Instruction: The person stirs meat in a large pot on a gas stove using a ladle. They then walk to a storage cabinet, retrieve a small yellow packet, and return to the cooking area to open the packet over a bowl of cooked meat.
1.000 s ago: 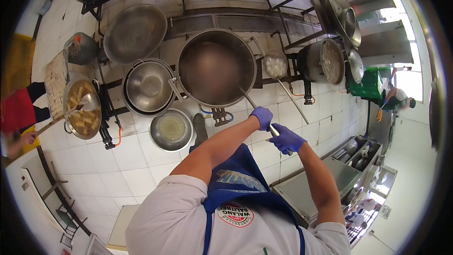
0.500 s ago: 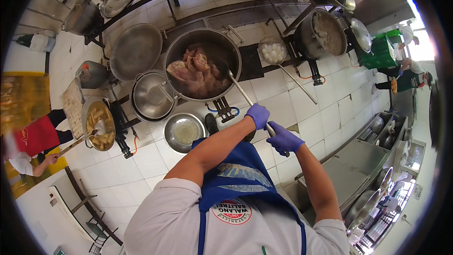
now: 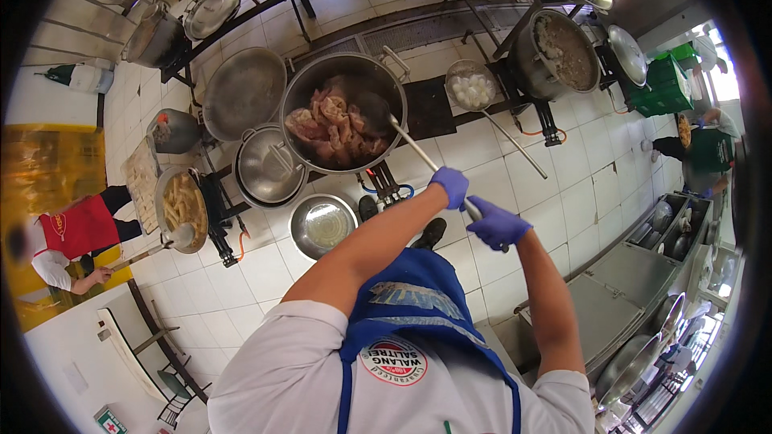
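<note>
Both my hands wear purple gloves and grip one long-handled metal ladle (image 3: 416, 145). My left hand (image 3: 450, 186) is closed round the shaft's middle part. Lower down, near the handle's end, my right hand (image 3: 498, 225) is wrapped round it too. The shaft slants up and left over the rim of a big metal pot (image 3: 287, 134). Its dark head sits inside, at the pot's right side, its shape hard to make out. Chunks of raw-looking pinkish meat (image 3: 331, 124) lie heaped left of the ladle head.
Left of the pot stand a wide pan (image 3: 241, 92) and stacked metal bowls (image 3: 265, 162); a basin (image 3: 322, 227) is nearer me. A strainer of white eggs (image 3: 472, 90) and another large pot (image 3: 555, 52) are to the right. A red-aproned co-worker (image 3: 76, 229) works at far left.
The view has shifted slightly. The meat looks more heaped up and spread, with the ladle head still at the pot's right. The co-worker's ladle has moved toward their pot's near edge.
</note>
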### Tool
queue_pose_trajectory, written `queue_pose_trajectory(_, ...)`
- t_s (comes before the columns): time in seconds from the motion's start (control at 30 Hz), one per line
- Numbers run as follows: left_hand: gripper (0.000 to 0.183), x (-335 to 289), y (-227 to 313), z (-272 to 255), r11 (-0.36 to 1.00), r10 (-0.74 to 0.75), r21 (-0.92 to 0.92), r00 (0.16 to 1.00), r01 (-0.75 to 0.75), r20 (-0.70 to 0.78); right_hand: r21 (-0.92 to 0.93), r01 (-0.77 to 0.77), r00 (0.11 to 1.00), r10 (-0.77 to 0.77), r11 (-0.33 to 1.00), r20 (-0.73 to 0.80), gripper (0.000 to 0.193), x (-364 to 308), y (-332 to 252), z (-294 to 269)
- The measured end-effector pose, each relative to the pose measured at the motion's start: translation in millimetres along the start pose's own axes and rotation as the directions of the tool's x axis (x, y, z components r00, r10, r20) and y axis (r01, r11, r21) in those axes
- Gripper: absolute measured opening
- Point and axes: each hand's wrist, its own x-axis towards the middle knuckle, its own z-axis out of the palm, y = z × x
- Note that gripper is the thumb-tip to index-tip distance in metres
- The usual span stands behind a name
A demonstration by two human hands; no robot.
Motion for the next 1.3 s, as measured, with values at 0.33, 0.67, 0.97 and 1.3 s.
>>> queue_pose_trajectory(0.33,0.012,-10.2,-49.3,-12.7,0.994,0.107,-0.013,0.965,-0.113,-0.241,-0.459,0.147,0.871,-0.335,0.876,-0.36,0.052,20.6,-40.9,25.8)
queue_pose_trajectory(0.67,0.017,-27.9,-142.9,12.7,0.912,-0.127,-0.306,0.521,-0.273,-0.844,-0.716,-0.154,0.813,-0.325,0.681,-0.483,0.052,133.6,-130.9,72.9)
queue_pose_trajectory(0.97,0.012,7.9,-171.8,35.9,0.912,-0.045,-0.336,0.755,-0.237,-0.654,-0.686,-0.381,0.91,0.121,0.62,-0.396,0.031,156.2,-177.5,55.0)
queue_pose_trajectory(1.3,0.019,-39.4,-136.9,-15.1,0.865,0.082,-0.444,0.939,-0.233,-0.334,-0.322,-0.416,0.891,0.452,0.851,0.042,0.007,111.2,-186.4,27.0)
